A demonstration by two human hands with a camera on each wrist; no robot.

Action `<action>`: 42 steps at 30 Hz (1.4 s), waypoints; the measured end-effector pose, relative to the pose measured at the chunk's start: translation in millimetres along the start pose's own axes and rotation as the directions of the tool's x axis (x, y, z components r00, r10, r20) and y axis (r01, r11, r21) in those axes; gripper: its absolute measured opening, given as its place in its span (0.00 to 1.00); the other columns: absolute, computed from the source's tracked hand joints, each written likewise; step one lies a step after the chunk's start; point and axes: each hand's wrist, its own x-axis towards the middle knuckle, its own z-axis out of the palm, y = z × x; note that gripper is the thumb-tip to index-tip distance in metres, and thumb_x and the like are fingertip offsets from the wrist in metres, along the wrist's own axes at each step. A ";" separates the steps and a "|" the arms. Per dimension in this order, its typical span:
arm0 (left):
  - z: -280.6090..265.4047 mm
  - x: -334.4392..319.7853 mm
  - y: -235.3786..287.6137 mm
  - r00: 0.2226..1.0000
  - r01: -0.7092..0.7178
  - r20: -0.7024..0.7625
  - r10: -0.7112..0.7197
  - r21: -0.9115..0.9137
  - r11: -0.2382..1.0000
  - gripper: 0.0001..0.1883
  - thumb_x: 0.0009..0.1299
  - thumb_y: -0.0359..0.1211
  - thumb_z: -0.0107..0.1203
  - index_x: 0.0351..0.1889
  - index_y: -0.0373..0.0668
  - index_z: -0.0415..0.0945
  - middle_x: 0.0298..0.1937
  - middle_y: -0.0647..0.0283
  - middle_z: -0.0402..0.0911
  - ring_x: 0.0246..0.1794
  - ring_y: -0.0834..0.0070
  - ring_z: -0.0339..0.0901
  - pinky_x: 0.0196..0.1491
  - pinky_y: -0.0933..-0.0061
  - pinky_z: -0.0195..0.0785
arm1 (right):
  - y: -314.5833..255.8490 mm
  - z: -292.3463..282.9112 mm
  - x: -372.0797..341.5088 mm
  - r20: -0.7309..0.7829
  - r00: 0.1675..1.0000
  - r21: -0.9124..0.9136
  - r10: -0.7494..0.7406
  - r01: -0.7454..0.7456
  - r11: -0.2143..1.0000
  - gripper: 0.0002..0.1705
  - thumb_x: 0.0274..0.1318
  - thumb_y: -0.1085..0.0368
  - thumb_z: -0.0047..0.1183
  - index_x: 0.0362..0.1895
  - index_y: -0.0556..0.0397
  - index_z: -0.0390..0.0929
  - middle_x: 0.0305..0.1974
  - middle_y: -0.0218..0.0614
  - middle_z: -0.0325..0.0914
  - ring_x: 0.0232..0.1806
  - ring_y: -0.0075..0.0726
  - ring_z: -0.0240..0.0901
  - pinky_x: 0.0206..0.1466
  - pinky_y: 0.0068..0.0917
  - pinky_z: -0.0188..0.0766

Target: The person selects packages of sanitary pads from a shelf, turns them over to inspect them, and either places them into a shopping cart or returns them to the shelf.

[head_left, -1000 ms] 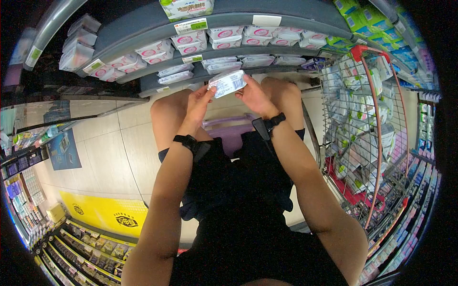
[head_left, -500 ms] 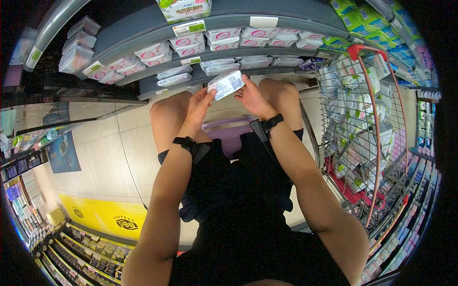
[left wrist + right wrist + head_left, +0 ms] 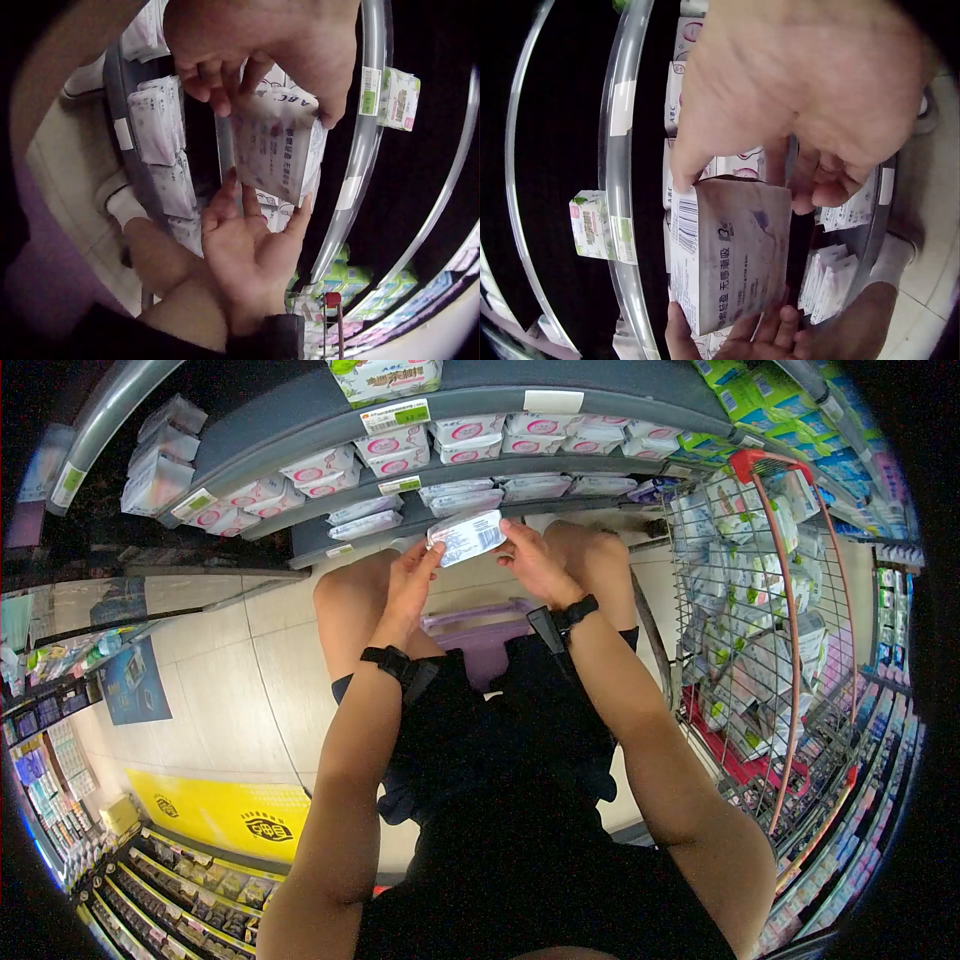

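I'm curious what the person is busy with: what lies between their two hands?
A white packet, held at one end by the left hand and at the other by the right hand; the head view shows it.

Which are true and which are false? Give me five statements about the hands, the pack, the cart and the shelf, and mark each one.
1. The left hand and the right hand both touch the white pack. True.
2. The shopping cart stands on the person's left. False: the shopping cart stands on the right.
3. A barcode shows on the white pack. True.
4. Both wrists are bare. False: each wears a black band.
5. The shelf in front holds no packs. False: shelf packs line it.
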 end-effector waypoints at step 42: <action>7.5 -1.8 10.6 0.992 0.122 -0.030 -0.122 0.008 0.992 0.29 0.75 0.55 0.48 0.63 0.43 0.72 0.42 0.68 0.78 0.31 0.83 0.68 0.35 0.82 0.62 | 24.7 4.7 11.2 0.228 0.860 -0.764 -0.456 0.449 0.464 0.45 0.56 0.59 0.65 0.73 0.47 0.54 0.64 0.40 0.63 0.64 0.39 0.63 0.53 0.31 0.72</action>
